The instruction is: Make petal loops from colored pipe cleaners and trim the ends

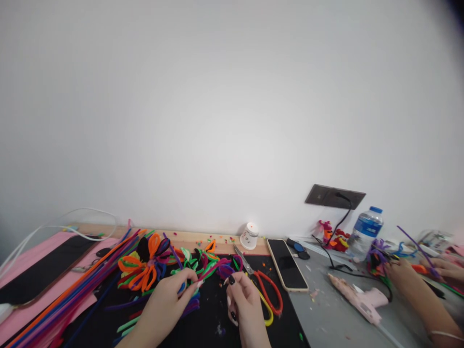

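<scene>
My left hand (pixel 174 297) is closed in a pinch, thumb against fingers, at the end of a pink pipe cleaner (pixel 214 268). To its right, my right hand (pixel 243 304) has curled fingers with dark nails; whatever they pinch is too small or hidden to make out. Behind both hands lies a pile of bent pipe cleaners, with an orange looped flower (pixel 139 270) at its left and green loops (pixel 190 261) near the middle. Scissors (pixel 255 273) with red and yellow handles rest open beside my right hand, on the black mat (pixel 210 324).
Long pipe cleaners (pixel 72 295) fan out at left, by a dark tablet-like slab (pixel 39 270). A paper cup (pixel 250 236), phone (pixel 288 265), pink glue gun (pixel 358 297), its cord and a water bottle (pixel 367 232) stand or lie rightward. A co-worker's hands (pixel 406 275) work at far right.
</scene>
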### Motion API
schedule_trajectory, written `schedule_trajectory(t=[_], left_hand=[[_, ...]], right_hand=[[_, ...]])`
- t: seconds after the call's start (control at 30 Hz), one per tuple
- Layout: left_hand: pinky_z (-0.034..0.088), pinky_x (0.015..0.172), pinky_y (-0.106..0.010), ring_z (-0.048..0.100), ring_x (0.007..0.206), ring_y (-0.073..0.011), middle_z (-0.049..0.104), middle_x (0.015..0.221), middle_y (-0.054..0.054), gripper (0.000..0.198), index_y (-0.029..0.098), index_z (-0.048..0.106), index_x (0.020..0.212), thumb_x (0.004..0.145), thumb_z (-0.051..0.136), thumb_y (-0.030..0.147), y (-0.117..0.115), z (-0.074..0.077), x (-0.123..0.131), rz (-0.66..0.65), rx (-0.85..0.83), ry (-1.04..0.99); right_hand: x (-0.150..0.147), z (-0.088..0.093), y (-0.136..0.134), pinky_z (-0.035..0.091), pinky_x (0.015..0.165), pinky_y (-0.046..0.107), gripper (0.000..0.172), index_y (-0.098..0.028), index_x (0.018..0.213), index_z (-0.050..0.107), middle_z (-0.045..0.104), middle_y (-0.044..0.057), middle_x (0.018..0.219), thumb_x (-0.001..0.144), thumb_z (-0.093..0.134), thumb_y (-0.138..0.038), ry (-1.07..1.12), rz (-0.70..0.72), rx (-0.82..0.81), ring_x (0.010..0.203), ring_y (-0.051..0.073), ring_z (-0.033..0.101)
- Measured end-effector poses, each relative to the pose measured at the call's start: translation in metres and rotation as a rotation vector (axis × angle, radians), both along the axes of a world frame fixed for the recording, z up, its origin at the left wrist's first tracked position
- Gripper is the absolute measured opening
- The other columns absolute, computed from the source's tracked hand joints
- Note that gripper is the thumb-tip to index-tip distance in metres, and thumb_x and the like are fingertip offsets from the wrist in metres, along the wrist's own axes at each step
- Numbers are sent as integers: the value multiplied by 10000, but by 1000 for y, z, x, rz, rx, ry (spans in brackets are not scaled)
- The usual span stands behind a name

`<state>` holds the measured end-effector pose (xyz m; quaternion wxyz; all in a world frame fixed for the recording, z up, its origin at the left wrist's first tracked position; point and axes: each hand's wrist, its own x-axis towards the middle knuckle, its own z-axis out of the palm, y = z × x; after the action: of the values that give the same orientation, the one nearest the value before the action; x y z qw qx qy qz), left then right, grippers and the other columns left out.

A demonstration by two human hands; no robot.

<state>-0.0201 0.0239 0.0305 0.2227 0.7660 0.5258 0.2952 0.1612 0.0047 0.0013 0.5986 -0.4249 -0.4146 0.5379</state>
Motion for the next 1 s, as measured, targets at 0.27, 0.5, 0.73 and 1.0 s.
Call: schedule_trajectory(t=[0.27, 0.5, 0.73, 1.0], left_hand=[[373, 585, -163, 531, 631, -110, 583, 683, 37, 146, 210, 540, 759, 844, 438, 269, -21, 9, 13, -244, -70, -35], [371, 635, -189, 531, 665, -127, 620, 699, 18, 203, 202, 587, 745, 840, 437, 300, -24, 18, 14, -318, -115, 36], [353, 639, -207, 445, 594, -115, 453, 569, 47, 288, 184, 438, 578, 834, 400, 311, -25, 11, 18, -236, -131, 36], [328, 570, -194, 376, 586, -115, 350, 549, 57, 234, 191, 392, 559, 760, 458, 292, -24, 14, 17, -256, -224, -1]], right_hand=[[2, 19, -7, 206, 328, 156, 337, -173, 698, 471, 429, -68, 455, 718, 632, -469, -103, -148, 47, 351, 45, 300], [-8, 24, -12, 204, 362, 167, 390, -172, 592, 433, 406, -70, 431, 665, 651, -487, -221, 90, -9, 353, 43, 296], [-7, 24, -13, 203, 438, 197, 290, -170, 588, 425, 336, -66, 481, 751, 549, -375, -467, 109, 51, 449, 72, 286], [-4, 28, -17, 241, 506, 211, 217, -183, 588, 346, 340, -45, 562, 781, 447, -174, -873, 89, 272, 537, 98, 350]])
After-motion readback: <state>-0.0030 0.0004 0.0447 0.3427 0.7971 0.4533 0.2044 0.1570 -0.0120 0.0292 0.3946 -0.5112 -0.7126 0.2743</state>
